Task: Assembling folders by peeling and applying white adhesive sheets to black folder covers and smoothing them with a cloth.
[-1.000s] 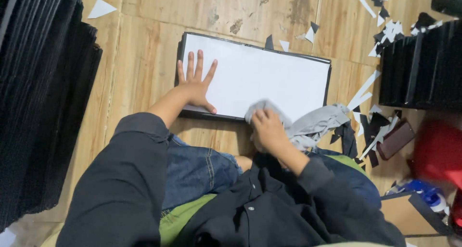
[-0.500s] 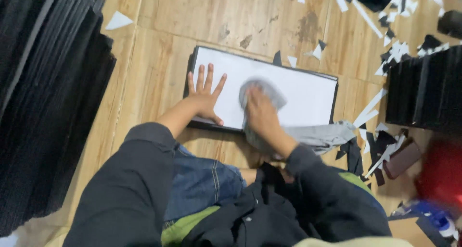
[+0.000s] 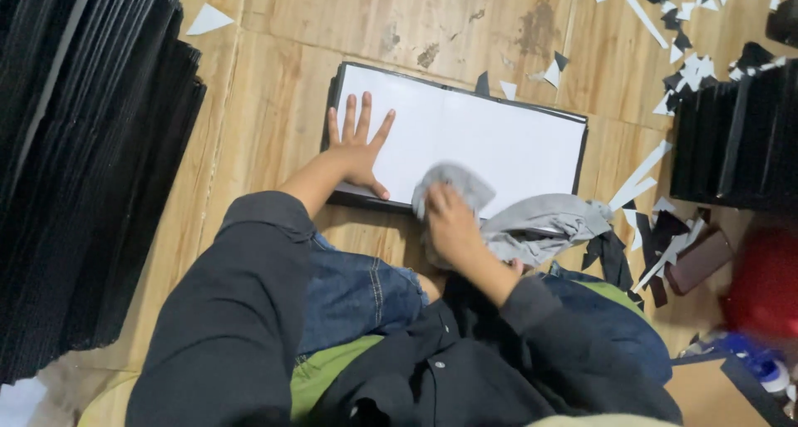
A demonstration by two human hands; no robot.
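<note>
A flat white board with a black border [image 3: 499, 140] lies on the wooden floor in front of my knees. My left hand [image 3: 357, 144] rests flat on its left part, fingers spread, holding nothing. My right hand [image 3: 449, 219] is closed on a grey cloth [image 3: 532, 223] at the board's near edge, with the rest of the cloth trailing off to the right onto the floor.
A tall stack of black sheets [image 3: 83, 169] fills the left side. Another black stack [image 3: 736, 140] stands at the right. White and black paper scraps [image 3: 657, 219] litter the floor at right and top right. A red object [image 3: 765, 281] sits blurred at the right edge.
My right hand with the cloth has slid from the middle of the white board back toward its near edge. My left hand has stayed pressed on the board.
</note>
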